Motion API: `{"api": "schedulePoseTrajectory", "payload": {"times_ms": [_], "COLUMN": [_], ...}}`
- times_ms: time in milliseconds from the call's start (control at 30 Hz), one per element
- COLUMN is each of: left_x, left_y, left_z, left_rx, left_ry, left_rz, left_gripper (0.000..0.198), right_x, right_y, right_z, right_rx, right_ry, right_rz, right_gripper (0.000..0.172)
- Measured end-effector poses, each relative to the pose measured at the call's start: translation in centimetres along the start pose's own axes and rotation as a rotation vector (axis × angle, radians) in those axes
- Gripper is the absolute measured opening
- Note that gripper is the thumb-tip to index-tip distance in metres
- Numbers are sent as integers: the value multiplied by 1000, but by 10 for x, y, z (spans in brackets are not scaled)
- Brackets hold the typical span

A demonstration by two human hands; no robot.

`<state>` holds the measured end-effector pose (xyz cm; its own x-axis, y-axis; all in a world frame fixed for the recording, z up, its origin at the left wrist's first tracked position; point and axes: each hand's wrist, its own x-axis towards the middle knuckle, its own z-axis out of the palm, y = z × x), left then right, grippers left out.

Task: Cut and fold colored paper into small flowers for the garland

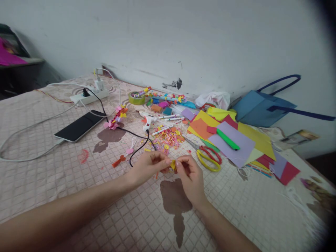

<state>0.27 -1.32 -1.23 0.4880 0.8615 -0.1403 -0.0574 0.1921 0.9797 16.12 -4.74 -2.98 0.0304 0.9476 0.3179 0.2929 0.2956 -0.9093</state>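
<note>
Between my two hands is a small yellow paper piece (173, 164), partly covered by the fingertips. My left hand (152, 165) pinches its left side with thumb and fingers. From the right, my right hand (189, 175) pinches the same piece. Just beyond them lies a heap of colourful paper scraps (169, 138). Scissors (208, 157) with red and yellow handles rest to the right of my right hand. An orange paper cutout (119, 161) and a pink cutout on a string (130, 150) lie left of my left hand.
Behind the scraps sits a white glue gun (149, 120) with a black cord. A tablet-like device (81, 126) charges at left near a power strip (90, 97). Coloured paper sheets (233, 154), a green cutter (228, 139) and a blue bag (265, 106) occupy the right.
</note>
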Motion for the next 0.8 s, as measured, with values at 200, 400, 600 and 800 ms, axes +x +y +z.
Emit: {"api": "schedulePoseTrajectory", "payload": {"times_ms": [200, 400, 600, 800], "left_x": [1, 1, 0, 1], "left_y": [-2, -4, -3, -6], "left_z": [0, 0, -1, -2], "left_rx": [20, 26, -18, -42], "left_ry": [-18, 6, 8, 12], "left_rz": [0, 33, 40, 12], "left_gripper": [22, 20, 20, 21], "right_x": [0, -1, 1, 2], "right_y": [0, -2, -7, -5], "right_z": [1, 1, 1, 1], "right_rx": [11, 18, 140, 235], "right_ry": [2, -20, -65, -107], "right_rz": [33, 32, 74, 113], "right_gripper": [10, 10, 26, 23]}}
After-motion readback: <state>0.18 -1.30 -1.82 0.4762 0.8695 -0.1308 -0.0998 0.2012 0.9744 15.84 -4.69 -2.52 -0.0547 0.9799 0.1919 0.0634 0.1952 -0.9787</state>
